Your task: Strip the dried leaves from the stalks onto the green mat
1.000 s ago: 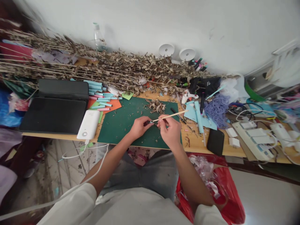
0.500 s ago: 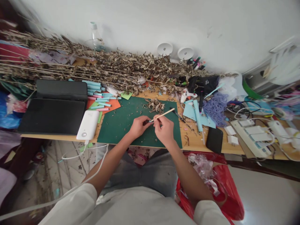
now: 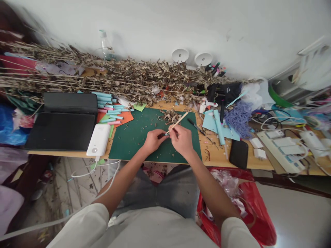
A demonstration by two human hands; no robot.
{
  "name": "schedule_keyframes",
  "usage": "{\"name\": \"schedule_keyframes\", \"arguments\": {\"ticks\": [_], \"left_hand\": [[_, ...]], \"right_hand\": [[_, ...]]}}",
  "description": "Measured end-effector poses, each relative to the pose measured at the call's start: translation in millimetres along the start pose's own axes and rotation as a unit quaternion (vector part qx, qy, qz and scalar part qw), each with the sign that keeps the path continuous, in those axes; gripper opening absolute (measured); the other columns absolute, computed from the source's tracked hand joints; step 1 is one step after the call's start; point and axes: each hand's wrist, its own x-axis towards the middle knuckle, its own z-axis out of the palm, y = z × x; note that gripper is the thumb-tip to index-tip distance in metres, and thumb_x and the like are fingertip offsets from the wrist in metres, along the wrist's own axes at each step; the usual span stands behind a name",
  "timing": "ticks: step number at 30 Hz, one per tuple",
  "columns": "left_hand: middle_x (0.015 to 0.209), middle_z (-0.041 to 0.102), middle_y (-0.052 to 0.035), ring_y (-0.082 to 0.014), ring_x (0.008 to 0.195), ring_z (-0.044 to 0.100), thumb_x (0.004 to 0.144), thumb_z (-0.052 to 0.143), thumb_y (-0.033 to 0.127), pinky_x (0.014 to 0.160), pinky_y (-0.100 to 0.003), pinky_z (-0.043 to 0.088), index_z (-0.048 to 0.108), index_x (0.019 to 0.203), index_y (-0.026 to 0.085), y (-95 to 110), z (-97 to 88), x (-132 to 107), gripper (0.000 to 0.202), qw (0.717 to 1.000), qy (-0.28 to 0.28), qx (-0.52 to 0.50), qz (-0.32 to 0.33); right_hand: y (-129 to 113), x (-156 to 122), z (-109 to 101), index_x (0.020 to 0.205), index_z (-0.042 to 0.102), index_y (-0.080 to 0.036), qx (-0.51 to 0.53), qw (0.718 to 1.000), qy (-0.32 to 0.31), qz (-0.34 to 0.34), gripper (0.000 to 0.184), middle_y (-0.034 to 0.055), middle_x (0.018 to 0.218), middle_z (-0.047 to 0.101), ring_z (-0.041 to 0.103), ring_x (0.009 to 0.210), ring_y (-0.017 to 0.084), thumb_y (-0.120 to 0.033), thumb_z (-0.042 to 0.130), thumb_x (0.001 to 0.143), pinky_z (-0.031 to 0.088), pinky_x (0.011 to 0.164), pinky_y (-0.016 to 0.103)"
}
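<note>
Above the green cutting mat [image 3: 129, 137], my two hands meet at the fingertips. My right hand [image 3: 181, 143] is closed around a thin wooden stick [image 3: 181, 119], which slants up and to the right from the fingers. In a pinch, my left hand [image 3: 154, 140] grips a small light-blue piece [image 3: 167, 134] at the stick's lower end; the fingers cover most of it. A pile of crumbled dry leaves [image 3: 171, 116] lies on the mat just beyond the hands. To its right rests a black pen [image 3: 196, 126].
Rolled paper tubes [image 3: 113, 112], a power bank [image 3: 98, 139] and a black tablet case [image 3: 62, 131] are on the left. Long dried stalks [image 3: 134, 74] span the back. Right are purple yarn [image 3: 240, 119], a phone [image 3: 238, 154] and a power strip [image 3: 281, 151]. A red bag [image 3: 258, 206] sits below.
The stick has tipped more upright, its upper end moving left and away from me. Both hands stay together over the mat. The view has shifted slightly.
</note>
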Motion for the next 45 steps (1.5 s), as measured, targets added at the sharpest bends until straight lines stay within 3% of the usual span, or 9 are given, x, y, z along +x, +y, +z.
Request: {"name": "schedule_keyframes", "arguments": {"ticks": [7, 21, 35, 38, 40, 42, 45], "left_hand": [[0.071, 0.066, -0.0023, -0.0128, 0.063, 0.058, 0.084, 0.063, 0.036, 0.062, -0.024, 0.045, 0.07, 0.088, 0.017, 3, -0.6, -1, 0.02, 1.0, 0.001, 0.005, 0.002], [0.07, 0.067, -0.0015, -0.0122, 0.061, 0.057, 0.083, 0.065, 0.032, 0.06, -0.023, 0.043, 0.07, 0.086, 0.017, 4, -1.6, -1, 0.017, 1.0, -0.001, 0.006, 0.0], [0.071, 0.068, -0.0018, -0.0121, 0.062, 0.059, 0.082, 0.067, 0.032, 0.061, -0.022, 0.044, 0.071, 0.086, 0.017, 2, -0.8, -1, 0.017, 1.0, 0.008, 0.01, -0.004], [0.071, 0.068, -0.0019, -0.0123, 0.062, 0.059, 0.081, 0.067, 0.033, 0.06, -0.022, 0.045, 0.071, 0.086, 0.017, 1, -0.2, -2, 0.018, 1.0, 0.012, 0.011, -0.003], [0.07, 0.068, -0.0019, -0.0121, 0.062, 0.059, 0.081, 0.068, 0.033, 0.06, -0.022, 0.045, 0.07, 0.086, 0.016, 1, 0.3, -2, 0.018, 1.0, 0.016, 0.011, -0.005], [0.07, 0.067, -0.0017, -0.012, 0.061, 0.059, 0.082, 0.067, 0.033, 0.061, -0.022, 0.046, 0.069, 0.086, 0.016, 0, 0.4, -1, 0.018, 1.0, 0.016, 0.009, -0.004], [0.069, 0.065, -0.0016, -0.0121, 0.061, 0.058, 0.083, 0.065, 0.034, 0.06, -0.023, 0.046, 0.068, 0.085, 0.016, 0, 0.1, -1, 0.019, 1.0, 0.013, 0.012, 0.004]], "right_hand": [[0, -2, -4, 0.084, 0.062, -0.02, -0.036, 0.999, 0.0, -0.016, 0.018, 0.0043, 0.074, 0.066, 0.06, 0.062, 0.016, -0.027, 0.046, 0.09, 0.046, 0.063, 0.025], [3, -3, -3, 0.084, 0.062, -0.019, 0.017, 1.0, -0.01, 0.009, 0.019, 0.0022, 0.068, 0.064, 0.059, 0.056, 0.014, -0.029, 0.047, 0.09, 0.045, 0.057, 0.023], [-2, -4, -5, 0.084, 0.063, -0.02, 0.031, 0.999, -0.018, 0.017, 0.018, 0.0023, 0.067, 0.063, 0.059, 0.058, 0.015, -0.028, 0.049, 0.09, 0.045, 0.059, 0.024], [3, -4, -17, 0.087, 0.063, -0.019, 0.108, 0.992, -0.019, 0.054, 0.019, 0.0026, 0.07, 0.064, 0.063, 0.062, 0.016, -0.033, 0.05, 0.09, 0.047, 0.06, 0.024], [13, -5, -33, 0.09, 0.062, -0.019, 0.141, 0.986, 0.024, 0.089, 0.022, 0.004, 0.079, 0.067, 0.065, 0.067, 0.017, -0.037, 0.049, 0.091, 0.048, 0.062, 0.026], [29, -7, -52, 0.087, 0.061, -0.019, 0.094, 0.985, 0.065, 0.128, 0.025, 0.0041, 0.079, 0.068, 0.063, 0.065, 0.017, -0.039, 0.046, 0.091, 0.047, 0.06, 0.027], [57, -17, -71, 0.07, 0.06, -0.019, -0.125, 0.978, 0.013, 0.168, 0.026, 0.0038, 0.063, 0.064, 0.059, 0.056, 0.018, -0.036, 0.051, 0.088, 0.041, 0.057, 0.028]]}}
